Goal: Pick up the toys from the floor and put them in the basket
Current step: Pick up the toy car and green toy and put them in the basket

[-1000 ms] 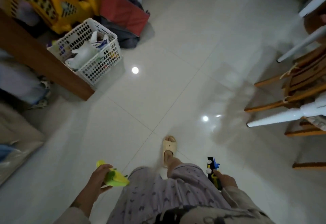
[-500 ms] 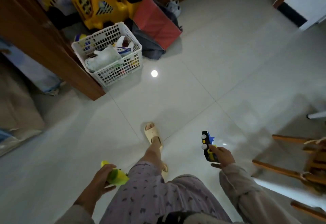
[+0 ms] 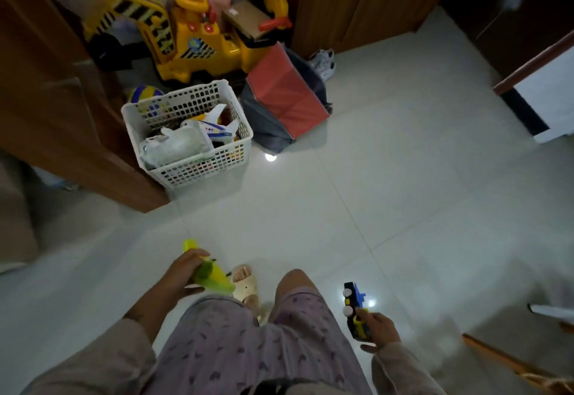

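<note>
So pale glossy tile floor (image 3: 388,183) w/ white basket (image 3: 198,174) by wood furniture (image 3: 62,115)

Pale glossy floor tiles (image 3: 388,177) stretch across the room, thin grout lines crossing them, and a bright ceiling light glares back off the floor (image 3: 270,157) by the clutter. Dim in here. Brown wooden furniture (image 3: 59,108) runs along the left side, and dark wooden panels (image 3: 357,0) stand at the far end, possibly wardrobe doors, hard to tell in this light. At the right, a white wall (image 3: 549,90) with a dark skirting strip. Bottom right, a wooden chair leg (image 3: 503,360) angles in.
</note>
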The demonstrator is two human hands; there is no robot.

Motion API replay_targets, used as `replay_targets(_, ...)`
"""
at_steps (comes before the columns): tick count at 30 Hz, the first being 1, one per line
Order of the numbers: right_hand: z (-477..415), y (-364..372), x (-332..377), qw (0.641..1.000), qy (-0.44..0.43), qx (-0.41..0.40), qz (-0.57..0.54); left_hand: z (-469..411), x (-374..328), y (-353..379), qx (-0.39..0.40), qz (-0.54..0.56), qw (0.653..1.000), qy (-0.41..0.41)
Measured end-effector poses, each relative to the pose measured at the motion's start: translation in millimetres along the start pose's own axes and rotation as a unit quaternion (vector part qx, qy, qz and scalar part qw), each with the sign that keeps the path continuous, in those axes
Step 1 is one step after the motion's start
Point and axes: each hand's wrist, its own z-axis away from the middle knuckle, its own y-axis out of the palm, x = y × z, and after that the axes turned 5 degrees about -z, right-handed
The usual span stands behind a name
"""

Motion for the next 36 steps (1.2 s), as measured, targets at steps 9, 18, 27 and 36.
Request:
replay_targets(9,-56,31,170,0.991,-0.06,0.034,0.115,-33,-83,23,0.018,0.114,0.993,-0.014)
replay_targets(18,-67,97,368,0.952,-0.154,0.099,0.246,-52,-68,17,-0.137,0.223,0.96,-0.1)
replay_targets(27,-62,170,454,0.923,-0.166,0.122,0.325,-85,-121,1,-0.133,0.263,0.95,-0.101)
replay_targets(36,-59,238,488,0.91,-0.176,0.058,0.371,-153,-251,-77,-0.121,0.239,0.961,-0.073)
